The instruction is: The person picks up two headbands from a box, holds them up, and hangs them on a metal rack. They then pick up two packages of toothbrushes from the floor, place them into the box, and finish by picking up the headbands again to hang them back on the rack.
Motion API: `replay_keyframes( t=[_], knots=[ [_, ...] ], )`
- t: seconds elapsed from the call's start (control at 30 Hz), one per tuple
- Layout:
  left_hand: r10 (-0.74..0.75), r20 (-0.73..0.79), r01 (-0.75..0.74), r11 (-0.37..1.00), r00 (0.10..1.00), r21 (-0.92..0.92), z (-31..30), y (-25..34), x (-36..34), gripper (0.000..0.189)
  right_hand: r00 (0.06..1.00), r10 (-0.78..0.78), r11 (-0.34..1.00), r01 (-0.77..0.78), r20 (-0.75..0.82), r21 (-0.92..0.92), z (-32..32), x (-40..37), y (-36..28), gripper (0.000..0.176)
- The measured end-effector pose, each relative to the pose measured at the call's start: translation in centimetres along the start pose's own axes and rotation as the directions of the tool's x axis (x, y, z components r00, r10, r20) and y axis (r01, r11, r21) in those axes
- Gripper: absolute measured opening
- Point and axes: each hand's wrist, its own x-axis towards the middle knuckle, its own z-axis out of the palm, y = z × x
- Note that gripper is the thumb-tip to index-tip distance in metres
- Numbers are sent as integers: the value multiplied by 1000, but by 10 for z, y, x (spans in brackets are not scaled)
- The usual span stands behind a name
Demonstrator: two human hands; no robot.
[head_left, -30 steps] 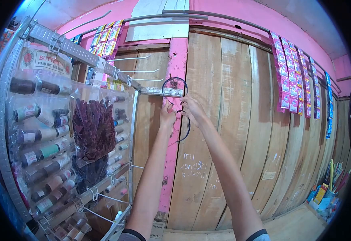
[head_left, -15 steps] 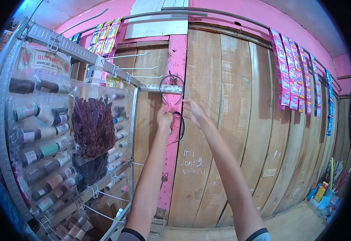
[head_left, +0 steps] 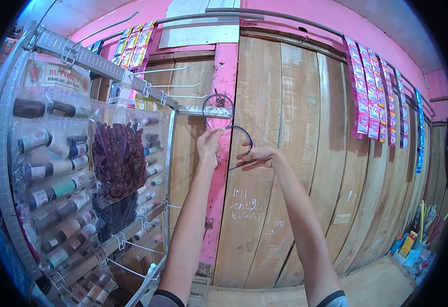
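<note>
Two dark toothed headbands show at the pink post (head_left: pixel 222 204). The upper headband (head_left: pixel 203 108) hangs as a loop in front of the metal bar (head_left: pixel 190 110). Just below it, the lower headband (head_left: pixel 245 134) curves down to the right. My left hand (head_left: pixel 209 144) is closed near the meeting point of the two headbands, pinching the upper left end of the lower one. My right hand (head_left: pixel 259 155) touches the right side of the lower headband, some of its fingers spread and pointing left.
A metal rack (head_left: pixel 168 163) with bagged thread spools (head_left: pixel 62 189) and a bag of dark maroon items (head_left: pixel 119 161) stands at left. Wire hooks (head_left: pixel 183 84) jut rightward. Sachet strips (head_left: pixel 370 92) hang at upper right. A wooden plank wall (head_left: pixel 301 117) stands ahead.
The lower headband has swung up and right, away from the pink post. My right hand has moved down and right onto it, and my left hand has risen slightly.
</note>
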Motion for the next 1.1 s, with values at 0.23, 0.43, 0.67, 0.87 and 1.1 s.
replay_keyframes(
  t=[0.23, 0.43, 0.67, 0.87, 1.1],
  knots=[
    [257, -74, -259, 966, 963, -14, 6, -10, 10, 35, 774, -405, 841, 524, -487, 132, 7, 13, -7, 38],
    [442, -133, -429, 896, 887, 118, 19, -9, 5, 35, 489, -567, 615, 787, -663, 53, 22, 20, -19, 25],
    [567, -167, -550, 823, 806, 142, 27, -3, 8, 36, 329, -745, 512, 839, -580, -182, 45, 23, -31, 46],
    [586, -115, -573, 810, 802, 126, 30, 1, 8, 42, 252, -795, 479, 819, -552, -316, 45, 31, -36, 54],
    [543, -117, -533, 839, 832, 104, 33, 5, 4, 48, 326, -777, 547, 772, -538, -323, 44, 17, -45, 52]
  ],
)
